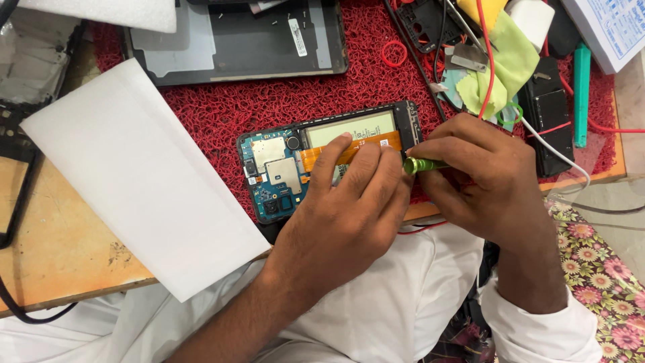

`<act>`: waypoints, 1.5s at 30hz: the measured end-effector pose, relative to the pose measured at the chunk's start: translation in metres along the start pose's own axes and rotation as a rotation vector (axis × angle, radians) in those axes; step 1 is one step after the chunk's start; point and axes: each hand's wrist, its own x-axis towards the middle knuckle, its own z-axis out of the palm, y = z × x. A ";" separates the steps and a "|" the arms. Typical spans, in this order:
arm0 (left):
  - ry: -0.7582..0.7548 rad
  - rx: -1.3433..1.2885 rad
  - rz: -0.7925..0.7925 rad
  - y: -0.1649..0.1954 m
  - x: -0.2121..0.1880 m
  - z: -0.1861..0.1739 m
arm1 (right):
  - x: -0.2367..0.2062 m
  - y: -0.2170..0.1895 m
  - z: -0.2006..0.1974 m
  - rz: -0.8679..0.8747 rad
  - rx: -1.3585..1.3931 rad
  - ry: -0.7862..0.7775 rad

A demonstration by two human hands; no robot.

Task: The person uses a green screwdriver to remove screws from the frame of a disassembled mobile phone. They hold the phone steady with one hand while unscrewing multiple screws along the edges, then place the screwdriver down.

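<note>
Head cam, mid-frame: my left hand (349, 215) fingers lie flat on the opened phone (322, 168), while right hand (484, 181) fingers pinch a green screwdriver (423, 165) over the red mat (282, 101).

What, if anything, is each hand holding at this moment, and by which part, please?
The right hand grips a green screwdriver by its handle. The left hand holds nothing; its fingers press down on the opened phone.

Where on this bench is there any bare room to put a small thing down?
Bare red mat lies between the dark tray and the opened phone. Bare wooden benchtop shows left of the white sheet. The upper right is crowded with cloths, wires and tools; the left hand and right hand cover the phone.
</note>
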 end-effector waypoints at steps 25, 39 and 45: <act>0.013 -0.051 -0.008 0.000 0.001 0.001 | -0.003 0.009 0.004 -0.044 0.004 0.024; 0.031 -0.075 -0.024 0.000 0.001 0.001 | -0.004 0.016 0.000 0.037 0.142 0.049; -0.024 -0.008 -0.023 0.001 0.001 0.000 | -0.014 0.013 -0.005 0.322 0.418 0.318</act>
